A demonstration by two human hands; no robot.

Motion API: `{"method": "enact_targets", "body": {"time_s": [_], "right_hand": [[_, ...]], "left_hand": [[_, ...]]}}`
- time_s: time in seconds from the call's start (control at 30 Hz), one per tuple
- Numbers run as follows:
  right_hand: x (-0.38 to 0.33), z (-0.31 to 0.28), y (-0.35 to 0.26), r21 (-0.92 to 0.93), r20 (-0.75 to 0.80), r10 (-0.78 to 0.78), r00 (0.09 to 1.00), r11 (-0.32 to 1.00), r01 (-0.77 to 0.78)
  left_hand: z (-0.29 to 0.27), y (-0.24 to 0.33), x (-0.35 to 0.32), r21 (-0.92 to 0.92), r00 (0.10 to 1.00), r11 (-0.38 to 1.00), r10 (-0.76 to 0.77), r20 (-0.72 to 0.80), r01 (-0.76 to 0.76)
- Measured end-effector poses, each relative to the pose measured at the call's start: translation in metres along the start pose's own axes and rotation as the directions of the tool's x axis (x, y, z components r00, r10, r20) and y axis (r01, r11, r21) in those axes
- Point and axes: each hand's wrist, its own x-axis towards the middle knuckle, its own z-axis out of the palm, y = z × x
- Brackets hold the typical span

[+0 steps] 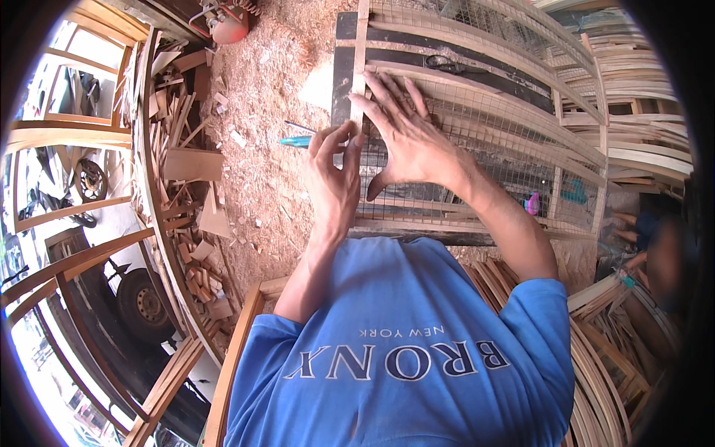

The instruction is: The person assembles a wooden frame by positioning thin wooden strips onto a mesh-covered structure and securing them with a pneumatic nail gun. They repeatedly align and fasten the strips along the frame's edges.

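Under my hands lies a slatted wooden frame (pixel 462 82) covered with wire mesh (pixel 477 127). My right hand (pixel 410 138) is spread over the mesh, its fingertips reaching the wooden strip (pixel 360 52) along the frame's left side. Close beside it, my left hand (pixel 335 160) is closed, thumb and fingers pinched at the edge of that strip. Whatever sits between those fingers is too small or hidden to name. A teal, handle-like thing (pixel 296 141) sticks out to the left of my left hand; I cannot tell whether the hand touches it.
Dark-handled scissors (pixel 443 64) lie among the frame's slats. A pink object (pixel 532 203) shows at the mesh's right. Wood offcuts (pixel 194 164) and shavings (pixel 261 97) cover the floor at left. A red tank (pixel 228 26) stands far off. Another person (pixel 640 238) is at the right.
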Motion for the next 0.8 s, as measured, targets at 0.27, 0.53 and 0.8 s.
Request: {"method": "enact_targets", "body": {"time_s": [0.27,0.53,0.8], "right_hand": [[0.001,-0.002,-0.001,0.004,0.004,-0.009,1.0,1.0,0.008],[-0.001,-0.004,-0.006,0.009,0.046,0.029,0.999,1.0,-0.029],[-0.002,0.003,-0.007,-0.001,0.057,0.036,0.998,0.999,-0.036]], "left_hand": [[0.005,-0.003,0.001,0.045,0.972,0.98,-0.198,0.129,0.194],[0.002,-0.006,-0.001,0.027,0.978,0.995,-0.102,0.184,0.099],[0.004,-0.018,-0.005,0.066,0.987,0.998,-0.016,0.158,0.006]]}}
